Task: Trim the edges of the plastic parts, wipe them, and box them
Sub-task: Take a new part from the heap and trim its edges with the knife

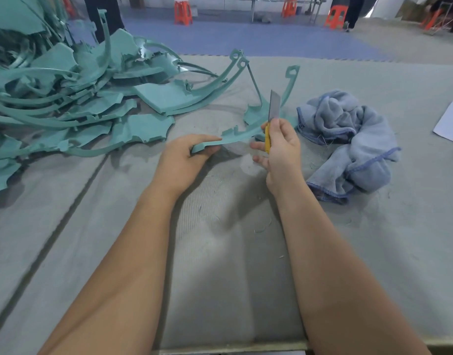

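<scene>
Worktop (220, 278): carrying untrimmed parts (66, 98) at the far left corner.
Left hand (184, 160): pinching the part (230, 138), steadying it.
Right hand (279, 149): gripping the knife (272, 116), blade up for trimming.

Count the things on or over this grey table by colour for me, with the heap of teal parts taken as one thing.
Teal: 2, the heap of teal plastic parts and the curved teal plastic part in the left hand.
Yellow: 1, the yellow-handled utility knife in the right hand.
Blue: 1, the crumpled blue cloth.
White: 1, the white paper sheet.
Total: 5.
</scene>
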The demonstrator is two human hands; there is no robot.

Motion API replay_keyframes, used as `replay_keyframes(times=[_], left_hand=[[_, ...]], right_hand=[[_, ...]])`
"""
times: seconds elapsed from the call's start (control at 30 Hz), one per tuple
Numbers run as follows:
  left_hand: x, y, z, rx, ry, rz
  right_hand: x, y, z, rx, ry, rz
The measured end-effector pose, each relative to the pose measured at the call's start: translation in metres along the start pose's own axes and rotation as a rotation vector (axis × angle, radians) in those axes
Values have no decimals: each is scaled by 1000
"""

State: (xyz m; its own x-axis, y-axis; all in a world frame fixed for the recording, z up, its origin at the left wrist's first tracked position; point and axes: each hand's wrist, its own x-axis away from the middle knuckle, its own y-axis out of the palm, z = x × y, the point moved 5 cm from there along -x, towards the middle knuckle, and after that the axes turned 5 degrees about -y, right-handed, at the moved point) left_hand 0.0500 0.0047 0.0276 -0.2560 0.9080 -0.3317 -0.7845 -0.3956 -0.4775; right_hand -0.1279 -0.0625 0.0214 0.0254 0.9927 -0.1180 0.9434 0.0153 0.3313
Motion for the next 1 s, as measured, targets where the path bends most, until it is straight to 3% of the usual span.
replay_keyframes(times=[0.1, 0.27, 0.73, 1.0], left_hand=[[-1, -1, 1, 114, -61, 62], [-5, -9, -5, 209, -177, 202], [-6, -2, 6, 310, -87, 122], [-7, -1, 8, 363, -97, 146]], right_hand=[[3, -5, 0, -44, -73, 50], [6, 8, 4, -20, -40, -113], [5, 18, 7, 87, -46, -208], [8, 24, 7, -2, -15, -260]])
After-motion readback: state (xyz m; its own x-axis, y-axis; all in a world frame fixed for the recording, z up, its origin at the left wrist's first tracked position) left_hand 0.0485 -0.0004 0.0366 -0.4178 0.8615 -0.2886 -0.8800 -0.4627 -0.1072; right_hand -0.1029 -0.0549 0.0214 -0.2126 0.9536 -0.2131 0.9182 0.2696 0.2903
